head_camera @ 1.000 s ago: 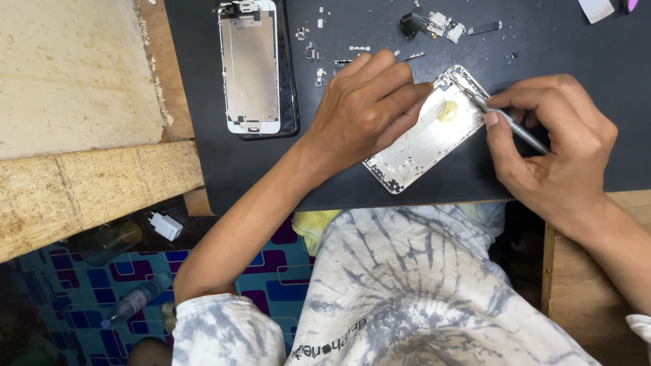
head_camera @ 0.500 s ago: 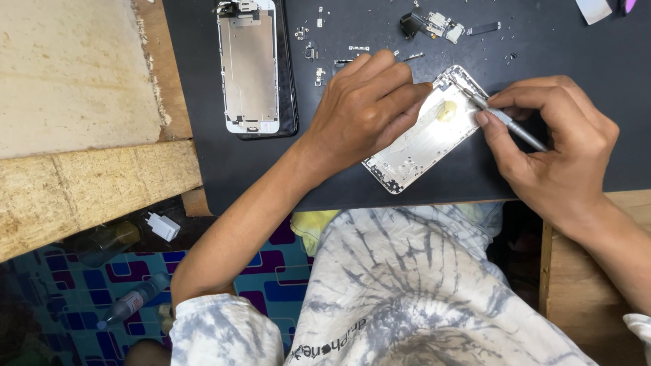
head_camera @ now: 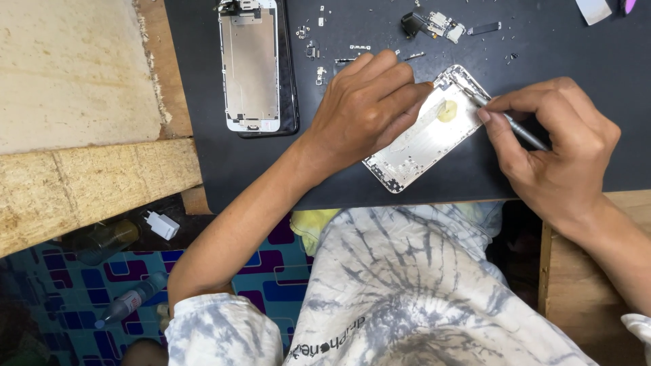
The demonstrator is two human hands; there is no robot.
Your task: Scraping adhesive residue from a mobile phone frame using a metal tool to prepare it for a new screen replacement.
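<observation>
phone housing (head_camera: 424,139): silver, emptied rear shell, inside face up, yellowish patch near top | pose: flat, diagonal, top end up-right | loc: dark mat, near front edge | tool (head_camera: 512,122): slim grey metal rod, tilted, tip at shell's upper edge
</observation>
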